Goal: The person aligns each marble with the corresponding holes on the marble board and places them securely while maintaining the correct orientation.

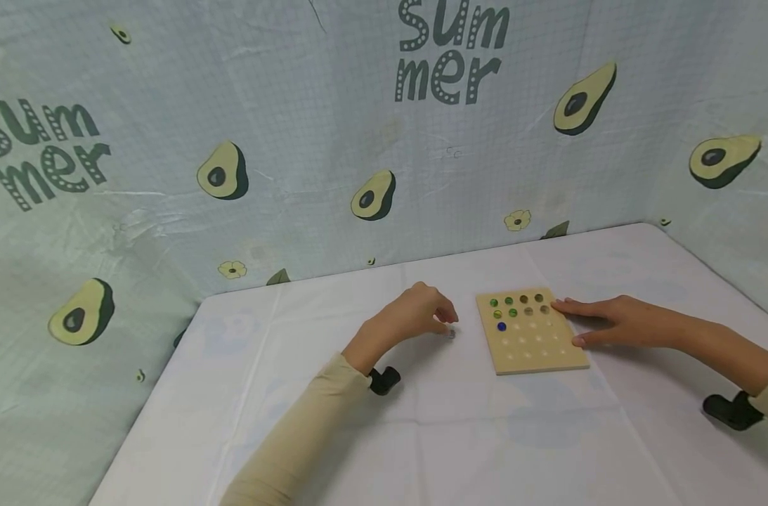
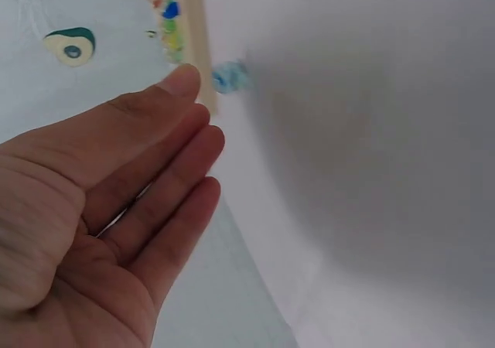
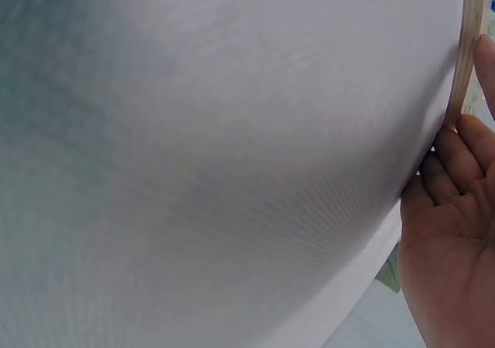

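A wooden board [image 1: 542, 362] with rows of round hollows lies flat on the table. Marbles fill its two far rows: green marbles [image 1: 509, 301] on the left, darker or clear ones to the right. One blue marble [image 1: 501, 326] sits at the left of the third row. Left of the board, my left hand [image 1: 415, 313] hovers with loosely bent fingers close to a loose marble [image 1: 451, 334]. In the left wrist view this marble [image 2: 230, 77] looks clear with blue and lies just beyond the fingertips. My right hand [image 1: 624, 322] touches the board's right edge with extended fingers and thumb.
A white cloth [image 1: 459, 443] covers the table. Behind it hangs a pale sheet [image 1: 295, 140] printed with avocados and lettering, and it continues along both sides. Dark wrist cameras [image 1: 384, 380] are worn under both forearms.
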A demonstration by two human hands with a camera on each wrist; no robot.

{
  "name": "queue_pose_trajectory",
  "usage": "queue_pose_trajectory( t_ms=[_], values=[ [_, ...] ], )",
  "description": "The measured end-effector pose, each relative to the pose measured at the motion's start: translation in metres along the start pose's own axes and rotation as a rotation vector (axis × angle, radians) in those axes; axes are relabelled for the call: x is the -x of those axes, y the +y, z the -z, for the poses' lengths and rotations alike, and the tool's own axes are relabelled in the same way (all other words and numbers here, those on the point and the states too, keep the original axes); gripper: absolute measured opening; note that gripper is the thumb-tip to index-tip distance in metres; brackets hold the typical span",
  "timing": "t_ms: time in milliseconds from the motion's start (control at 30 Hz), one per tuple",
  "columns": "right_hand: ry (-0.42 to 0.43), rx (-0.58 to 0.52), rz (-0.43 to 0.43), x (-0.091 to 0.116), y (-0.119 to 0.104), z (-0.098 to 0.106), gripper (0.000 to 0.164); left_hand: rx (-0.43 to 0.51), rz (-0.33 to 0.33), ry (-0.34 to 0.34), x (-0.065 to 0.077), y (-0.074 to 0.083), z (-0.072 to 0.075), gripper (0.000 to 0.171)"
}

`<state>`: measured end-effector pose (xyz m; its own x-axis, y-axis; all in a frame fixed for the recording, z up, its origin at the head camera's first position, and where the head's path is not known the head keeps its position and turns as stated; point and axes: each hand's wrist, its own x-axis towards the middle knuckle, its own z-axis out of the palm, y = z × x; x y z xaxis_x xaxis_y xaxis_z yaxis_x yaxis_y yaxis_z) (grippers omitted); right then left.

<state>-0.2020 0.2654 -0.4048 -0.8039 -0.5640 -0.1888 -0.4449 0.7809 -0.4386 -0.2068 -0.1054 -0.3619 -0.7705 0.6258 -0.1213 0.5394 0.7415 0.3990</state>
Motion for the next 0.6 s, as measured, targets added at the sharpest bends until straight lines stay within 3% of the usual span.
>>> queue_pose_trajectory(
  t_ms=[200, 600],
  values=[
    [0.006, -0.005, 0.002, 0.0, -0.001, 0.001, 0.08, -0.031, -0.015, -0.002, 0.006, -0.011, -0.005, 0.018],
    [-0.013, -0.01, -0.013, -0.001, 0.001, -0.001, 0.081, -0.118, -0.051, 0.004, -0.002, -0.011, -0.016, 0.018]
  ],
)
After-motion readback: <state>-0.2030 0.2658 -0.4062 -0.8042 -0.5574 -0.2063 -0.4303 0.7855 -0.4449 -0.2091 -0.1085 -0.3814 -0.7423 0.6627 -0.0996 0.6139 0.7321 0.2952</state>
